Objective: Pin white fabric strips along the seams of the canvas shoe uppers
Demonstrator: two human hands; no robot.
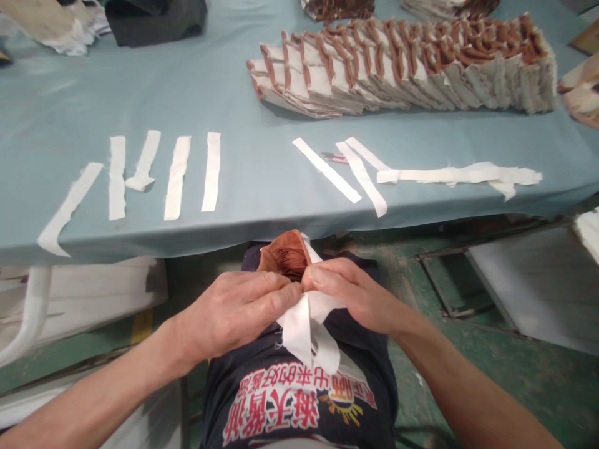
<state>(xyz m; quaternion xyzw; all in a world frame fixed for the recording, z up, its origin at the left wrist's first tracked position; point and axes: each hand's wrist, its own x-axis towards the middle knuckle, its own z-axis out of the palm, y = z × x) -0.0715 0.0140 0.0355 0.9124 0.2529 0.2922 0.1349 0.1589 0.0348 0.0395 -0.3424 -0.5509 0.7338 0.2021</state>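
Over my lap, just in front of the table edge, I hold a bundle of brown cloth pieces with many folded layers. A white cloth strip is at the near side of the bundle, its two loose ends hanging down. My left hand pinches the strip from the left. From the right, my right hand pinches it too, thumb on top. The fingertips of both hands meet over the strip, and whether a knot lies under them is hidden.
A blue-green cloth covers the table. Several loose white strips lie on its left half, with more strips at the right beside pink-handled snips. Behind stands a long row of brown and white bundles. A dark cloth is at the back left.
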